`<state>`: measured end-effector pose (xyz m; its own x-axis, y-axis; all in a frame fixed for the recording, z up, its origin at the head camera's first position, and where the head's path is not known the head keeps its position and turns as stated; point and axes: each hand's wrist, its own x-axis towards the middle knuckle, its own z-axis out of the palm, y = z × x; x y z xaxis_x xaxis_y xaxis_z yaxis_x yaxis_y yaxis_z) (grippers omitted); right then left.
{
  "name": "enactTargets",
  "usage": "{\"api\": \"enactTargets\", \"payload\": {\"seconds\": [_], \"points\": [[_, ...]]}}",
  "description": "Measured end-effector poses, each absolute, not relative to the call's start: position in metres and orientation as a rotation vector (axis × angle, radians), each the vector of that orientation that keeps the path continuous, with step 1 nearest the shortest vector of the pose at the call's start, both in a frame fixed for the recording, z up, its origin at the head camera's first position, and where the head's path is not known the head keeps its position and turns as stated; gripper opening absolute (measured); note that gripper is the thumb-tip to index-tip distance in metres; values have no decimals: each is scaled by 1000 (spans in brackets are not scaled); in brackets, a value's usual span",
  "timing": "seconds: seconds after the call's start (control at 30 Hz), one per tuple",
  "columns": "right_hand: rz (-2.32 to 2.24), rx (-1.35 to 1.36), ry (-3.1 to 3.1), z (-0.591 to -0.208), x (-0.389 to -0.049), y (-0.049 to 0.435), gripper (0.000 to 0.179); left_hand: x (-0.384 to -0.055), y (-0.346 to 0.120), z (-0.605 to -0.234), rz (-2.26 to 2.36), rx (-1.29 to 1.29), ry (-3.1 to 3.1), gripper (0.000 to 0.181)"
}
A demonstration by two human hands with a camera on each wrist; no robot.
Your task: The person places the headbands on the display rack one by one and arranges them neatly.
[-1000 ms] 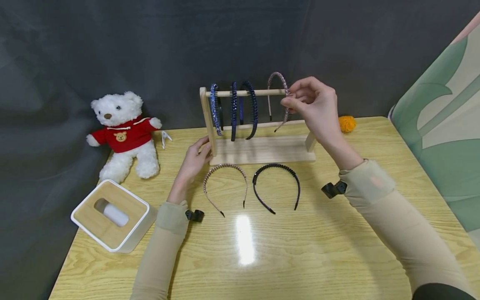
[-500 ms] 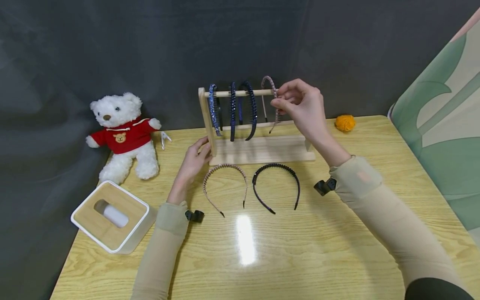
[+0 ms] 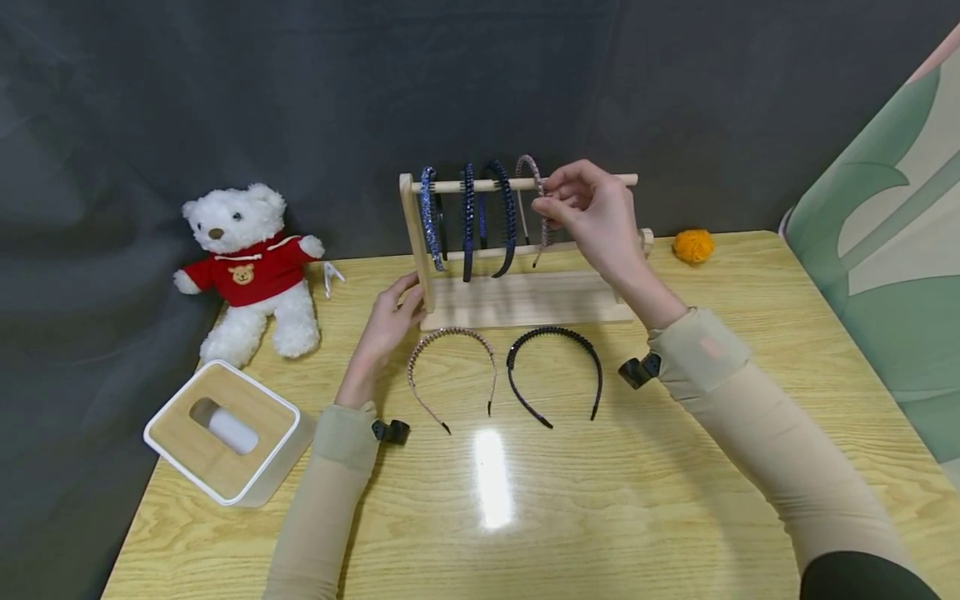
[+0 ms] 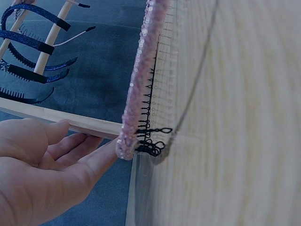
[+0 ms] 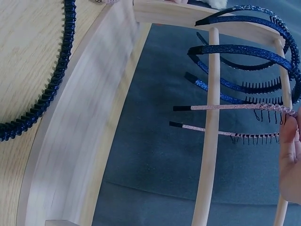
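My right hand (image 3: 596,212) pinches a pink glittery headband (image 3: 528,167) between thumb and fingers. That headband straddles the top rail (image 3: 607,181) of a wooden headband rack (image 3: 540,300). In the right wrist view, both black-tipped ends of the pink headband (image 5: 225,107) hang past the lower rail (image 5: 212,117). Left of it, several dark blue and blue sequined headbands (image 3: 468,217) hang on the rack. My left hand (image 3: 390,317) rests against the rack's left end, fingers fairly straight. On the table before the rack lie another pink headband (image 3: 450,332) and a black headband (image 3: 555,332).
A white teddy bear (image 3: 243,275) in a red sweater sits at the left, a small white clip (image 3: 330,277) beside it. A white box with a wooden lid (image 3: 225,433) stands at front left. An orange yarn ball (image 3: 693,246) lies right of the rack.
My right hand has slid the pink headband leftward along the top rail, closer to the blue ones, baring the rail's right end. My left hand has stayed at the rack's left end.
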<state>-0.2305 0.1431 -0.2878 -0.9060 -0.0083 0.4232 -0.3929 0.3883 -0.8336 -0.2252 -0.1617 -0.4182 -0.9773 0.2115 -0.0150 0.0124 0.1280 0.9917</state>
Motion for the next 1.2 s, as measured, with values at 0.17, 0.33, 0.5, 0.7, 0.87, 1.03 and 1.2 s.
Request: {"api": "enactTargets", "payload": {"seconds": [0.17, 0.33, 0.5, 0.7, 0.87, 1.03, 1.2], "points": [[1506, 366, -2308, -289, -230, 142, 20, -226, -162, -419, 1974, 226, 2240, 48], [1488, 379, -2305, -291, -228, 141, 20, -226, -162, -419, 1978, 227, 2237, 47], [1536, 377, -2281, -292, -226, 142, 19, -225, -161, -417, 1966, 220, 2241, 47], [1558, 385, -2281, -294, -224, 145, 20, -226, -161, -418, 1966, 218, 2237, 48], [1566, 396, -2278, -295, -222, 147, 22, -227, -162, -419, 1974, 215, 2238, 47], [1575, 430, -2233, -294, -219, 149, 23, -228, -162, -421, 1975, 215, 2241, 47], [1566, 442, -2205, -296, -214, 154, 23, -227, -161, -420, 1976, 219, 2240, 47]]}}
